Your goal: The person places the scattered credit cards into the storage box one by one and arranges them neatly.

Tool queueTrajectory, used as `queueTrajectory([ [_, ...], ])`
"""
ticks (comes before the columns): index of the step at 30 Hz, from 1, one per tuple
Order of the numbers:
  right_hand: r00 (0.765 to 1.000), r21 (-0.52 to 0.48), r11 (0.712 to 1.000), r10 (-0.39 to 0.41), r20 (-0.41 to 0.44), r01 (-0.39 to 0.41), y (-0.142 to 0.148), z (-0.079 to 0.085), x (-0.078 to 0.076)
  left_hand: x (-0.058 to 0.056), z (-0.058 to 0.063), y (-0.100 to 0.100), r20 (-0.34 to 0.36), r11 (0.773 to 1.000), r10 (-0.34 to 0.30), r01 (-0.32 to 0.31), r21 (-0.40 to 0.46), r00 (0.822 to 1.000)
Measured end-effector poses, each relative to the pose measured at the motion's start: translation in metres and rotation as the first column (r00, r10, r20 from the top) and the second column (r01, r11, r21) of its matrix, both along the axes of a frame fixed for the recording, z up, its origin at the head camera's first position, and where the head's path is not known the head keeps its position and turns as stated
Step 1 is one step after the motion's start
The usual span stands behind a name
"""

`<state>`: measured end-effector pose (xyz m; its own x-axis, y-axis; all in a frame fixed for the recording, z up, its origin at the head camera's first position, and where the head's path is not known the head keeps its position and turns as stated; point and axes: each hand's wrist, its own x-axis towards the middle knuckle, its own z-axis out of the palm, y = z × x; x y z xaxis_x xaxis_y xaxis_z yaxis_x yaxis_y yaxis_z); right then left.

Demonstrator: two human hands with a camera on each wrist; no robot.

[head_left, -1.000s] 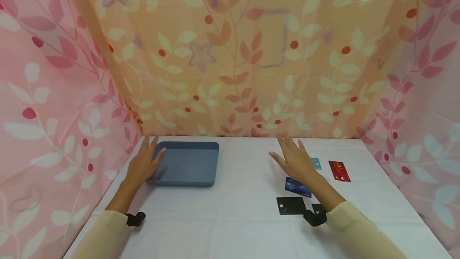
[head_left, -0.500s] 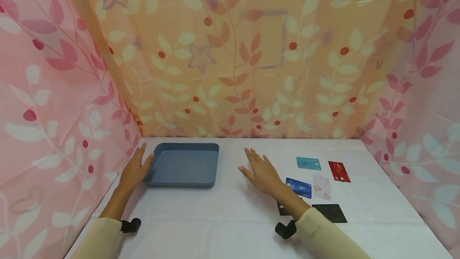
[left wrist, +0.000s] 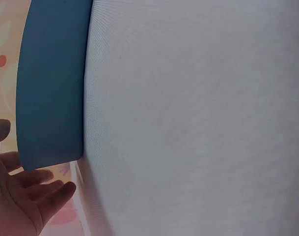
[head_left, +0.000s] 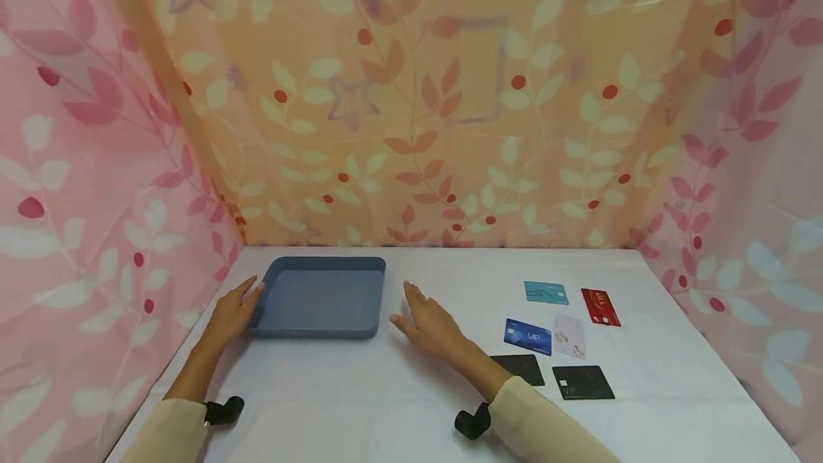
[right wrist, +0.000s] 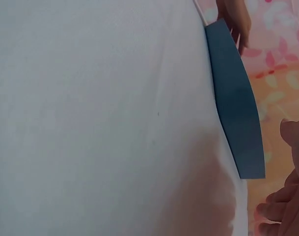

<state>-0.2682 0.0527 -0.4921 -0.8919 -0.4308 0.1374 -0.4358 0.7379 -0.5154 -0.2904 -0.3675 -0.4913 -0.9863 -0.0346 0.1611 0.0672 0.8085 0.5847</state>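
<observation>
A blue-grey rectangular tray [head_left: 315,300] lies on the white table, left of the middle. My left hand [head_left: 231,314] is at its left side, fingers extended; in the left wrist view the fingers [left wrist: 56,199] are close to the tray's corner, and whether they touch it I cannot tell. My right hand [head_left: 432,326] hovers just right of the tray with relaxed fingers and holds nothing. A gap shows between that hand's thumb [right wrist: 289,132] and the tray wall [right wrist: 237,108] in the right wrist view.
On the right lie several cards: teal [head_left: 546,292], red [head_left: 601,307], blue [head_left: 529,336], pale floral [head_left: 569,338] and two black ones, one partly behind the right forearm [head_left: 482,369]. Patterned curtains [head_left: 411,91] enclose the table's back and sides.
My right hand has moved left, from over the cards to beside the tray, uncovering them. My left hand has drawn back slightly to the left and nearer. The tray stays in place.
</observation>
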Motion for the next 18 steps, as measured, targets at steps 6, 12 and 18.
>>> queueTrajectory([
  [6,0.999,-0.003,1.0,0.001,0.047,0.0,-0.016,-0.003,-0.001,0.0,0.0,0.0,0.007,0.999,-0.049,0.049,0.0,0.999],
  [12,0.998,-0.013,1.0,0.022,0.061,-0.021,-0.033,-0.004,-0.001,0.002,-0.001,-0.003,-0.012,0.997,-0.08,0.08,0.006,0.997],
  [18,0.999,-0.005,0.999,0.046,0.002,-0.046,-0.043,-0.002,-0.002,0.0,0.002,-0.004,-0.005,0.991,-0.118,0.118,0.065,0.993],
])
